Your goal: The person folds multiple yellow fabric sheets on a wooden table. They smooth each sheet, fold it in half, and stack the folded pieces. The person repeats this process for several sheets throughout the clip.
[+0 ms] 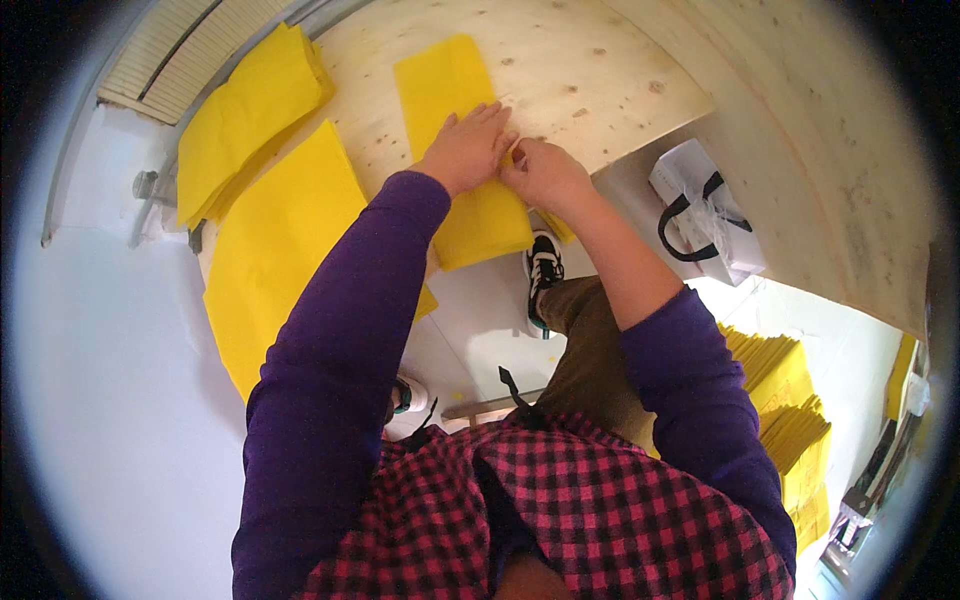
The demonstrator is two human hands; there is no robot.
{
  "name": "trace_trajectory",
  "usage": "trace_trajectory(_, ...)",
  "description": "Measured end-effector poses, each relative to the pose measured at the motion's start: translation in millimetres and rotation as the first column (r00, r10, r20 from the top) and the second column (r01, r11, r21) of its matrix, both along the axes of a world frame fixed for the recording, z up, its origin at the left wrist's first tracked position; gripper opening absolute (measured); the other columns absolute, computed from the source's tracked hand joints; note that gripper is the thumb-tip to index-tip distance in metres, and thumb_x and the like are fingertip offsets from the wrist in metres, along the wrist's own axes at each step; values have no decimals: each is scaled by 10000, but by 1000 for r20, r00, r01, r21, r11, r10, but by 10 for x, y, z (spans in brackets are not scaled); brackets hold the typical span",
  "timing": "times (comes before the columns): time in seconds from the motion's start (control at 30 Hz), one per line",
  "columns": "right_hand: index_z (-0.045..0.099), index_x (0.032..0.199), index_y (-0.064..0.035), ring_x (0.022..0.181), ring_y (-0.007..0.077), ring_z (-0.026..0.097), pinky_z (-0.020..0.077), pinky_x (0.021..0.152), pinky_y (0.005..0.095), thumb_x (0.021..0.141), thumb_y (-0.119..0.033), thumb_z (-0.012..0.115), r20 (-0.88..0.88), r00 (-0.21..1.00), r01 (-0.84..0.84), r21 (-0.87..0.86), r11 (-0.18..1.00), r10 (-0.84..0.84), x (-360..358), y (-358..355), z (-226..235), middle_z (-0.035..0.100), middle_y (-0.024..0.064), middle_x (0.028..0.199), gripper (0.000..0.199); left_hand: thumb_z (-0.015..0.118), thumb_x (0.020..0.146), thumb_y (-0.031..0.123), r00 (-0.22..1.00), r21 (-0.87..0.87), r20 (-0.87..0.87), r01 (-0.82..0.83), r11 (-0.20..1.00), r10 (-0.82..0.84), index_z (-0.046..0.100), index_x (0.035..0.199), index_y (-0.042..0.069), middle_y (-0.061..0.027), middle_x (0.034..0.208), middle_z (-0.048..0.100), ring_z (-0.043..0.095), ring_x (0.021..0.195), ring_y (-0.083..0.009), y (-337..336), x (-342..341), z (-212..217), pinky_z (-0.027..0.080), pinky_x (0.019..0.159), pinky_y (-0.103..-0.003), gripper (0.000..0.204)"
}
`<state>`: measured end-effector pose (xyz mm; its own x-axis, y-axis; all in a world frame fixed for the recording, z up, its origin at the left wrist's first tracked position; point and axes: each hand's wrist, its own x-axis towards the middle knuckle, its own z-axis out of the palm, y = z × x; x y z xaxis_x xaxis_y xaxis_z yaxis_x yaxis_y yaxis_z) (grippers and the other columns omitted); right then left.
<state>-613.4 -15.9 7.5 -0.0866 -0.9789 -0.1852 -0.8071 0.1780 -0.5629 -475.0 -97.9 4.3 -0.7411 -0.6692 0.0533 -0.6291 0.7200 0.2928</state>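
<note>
A long yellow cloth-like piece lies across the wooden table, its near end hanging over the table's edge. My left hand rests flat on its middle, fingers stretched out and pointing away to the right. Close beside it, my right hand is closed in a pinch at the right edge of the same piece. The fingertips of both hands nearly meet there. What exactly sits between my right fingers is partly hidden. A bit of yellow material also shows below the right wrist.
To the left lie a large yellow stack and, farther off, another yellow stack. A white paper bag with black handles stands right of the table. Several yellow bundles are piled at the lower right. A wooden board borders the right side.
</note>
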Motion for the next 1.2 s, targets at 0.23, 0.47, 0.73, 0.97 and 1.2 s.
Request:
trace_trajectory(0.23,609,1036,-19,827,303,654,506,729,391,813,-434,642,103,994,-22,-86,996,31,-161,28,-39,673,176,885,473,441,967,301,999,-130,25,-19,991,23,351,1406,24,-160,1488,326,297,1379,-331,88,81,-232,243,1105,-515,527)
trace_trajectory(0.47,613,1011,3,614,242,635,506,603,350,878,-294,597,252,965,-56,-91,994,78,-226,1,-114,656,158,757,326,459,957,321,989,-133,140,-27,991,46,324,1405,-15,-195,1481,316,271,1388,-344,260,67,-107,230,1114,-522,576)
trace_trajectory(0.73,600,1126,-5,908,266,630,491,818,361,936,-282,508,277,959,34,-304,952,54,-216,-75,-167,646,182,1030,348,488,936,353,998,-127,12,-52,990,54,336,1384,-49,-231,1466,311,282,1371,-370,404,90,-285,244,1099,-514,621)
trace_trajectory(0.97,293,1452,-43,1430,260,188,124,1154,456,979,-441,336,-60,834,-528,-376,761,549,-157,-543,-269,236,136,1534,621,468,938,379,995,-60,79,-48,997,53,293,1420,-12,-238,1474,288,219,1396,-377,445,119,-295,178,1118,-535,645)
trace_trajectory(1.2,219,1482,-73,1440,217,155,118,1156,474,967,-544,275,-484,742,-590,-143,794,464,-151,-1420,-321,195,93,1554,701,443,944,405,997,-73,34,-69,995,72,222,1442,-41,-236,1504,225,198,1400,-393,485,99,-268,152,1129,-522,704)
